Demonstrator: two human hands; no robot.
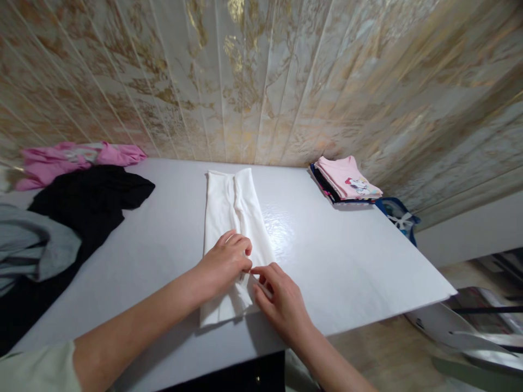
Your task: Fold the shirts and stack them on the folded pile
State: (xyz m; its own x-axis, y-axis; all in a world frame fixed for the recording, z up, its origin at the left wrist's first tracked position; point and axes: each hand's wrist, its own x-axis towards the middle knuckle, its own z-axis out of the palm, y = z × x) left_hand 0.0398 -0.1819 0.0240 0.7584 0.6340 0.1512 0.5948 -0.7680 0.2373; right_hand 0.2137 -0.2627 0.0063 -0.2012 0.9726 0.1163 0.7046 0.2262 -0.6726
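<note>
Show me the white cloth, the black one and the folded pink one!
White cloth [224,212], head view: its far half.
Black cloth [96,198], head view: its far part.
Folded pink cloth [340,177], head view: top, beside the print.

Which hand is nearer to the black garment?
Left: the left hand is over the white garment, right of the black garment; the right hand is farther right.

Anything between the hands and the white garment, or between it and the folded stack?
Nothing visible: left hand and right hand are both at the white garment; only tabletop shows between it and the folded stack.
</note>
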